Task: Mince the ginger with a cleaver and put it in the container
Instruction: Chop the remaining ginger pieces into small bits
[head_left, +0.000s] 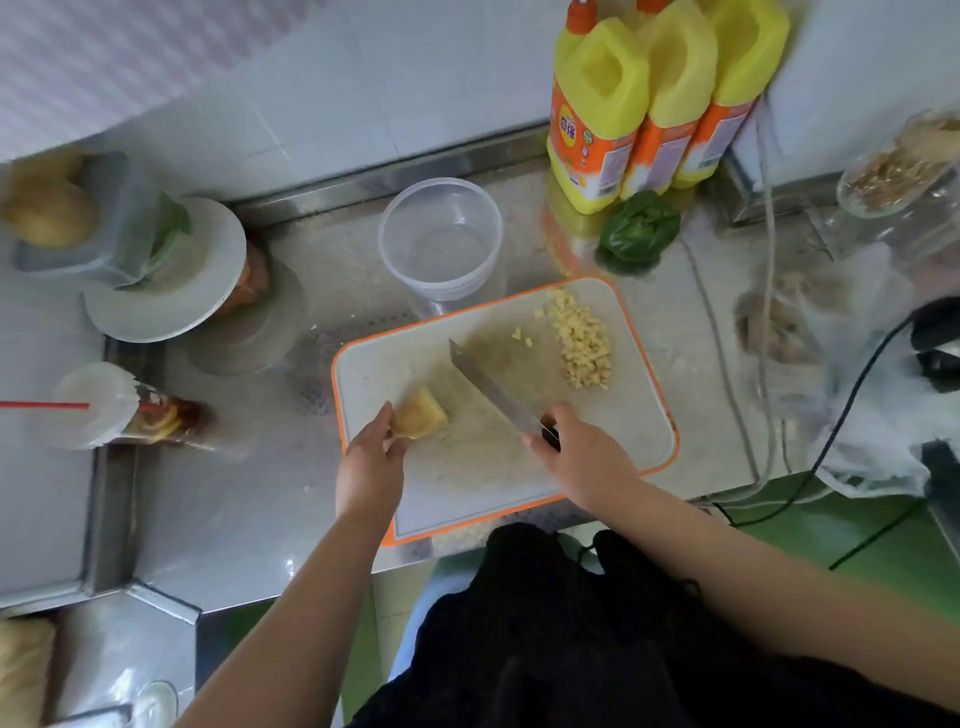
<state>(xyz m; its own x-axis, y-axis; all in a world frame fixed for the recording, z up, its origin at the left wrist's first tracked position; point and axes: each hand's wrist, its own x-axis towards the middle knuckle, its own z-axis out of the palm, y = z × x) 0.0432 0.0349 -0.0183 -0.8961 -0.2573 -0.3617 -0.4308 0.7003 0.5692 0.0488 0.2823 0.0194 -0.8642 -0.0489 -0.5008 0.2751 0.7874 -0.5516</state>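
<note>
On the cutting board (613, 457), a heap of minced ginger (579, 340) lies at the far right corner. Her left hand (371, 457) pinches the remaining ginger chunk (422, 414) near the left edge; her right hand (576, 452) grips the cleaver (491, 387), blade between. Roughly halfway, I'd say: chunk uncut, container (440, 240) behind the board empty.

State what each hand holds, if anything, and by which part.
The left hand holds the uncut ginger piece by its near end on the cutting board. The right hand grips the cleaver by its dark handle.
</note>
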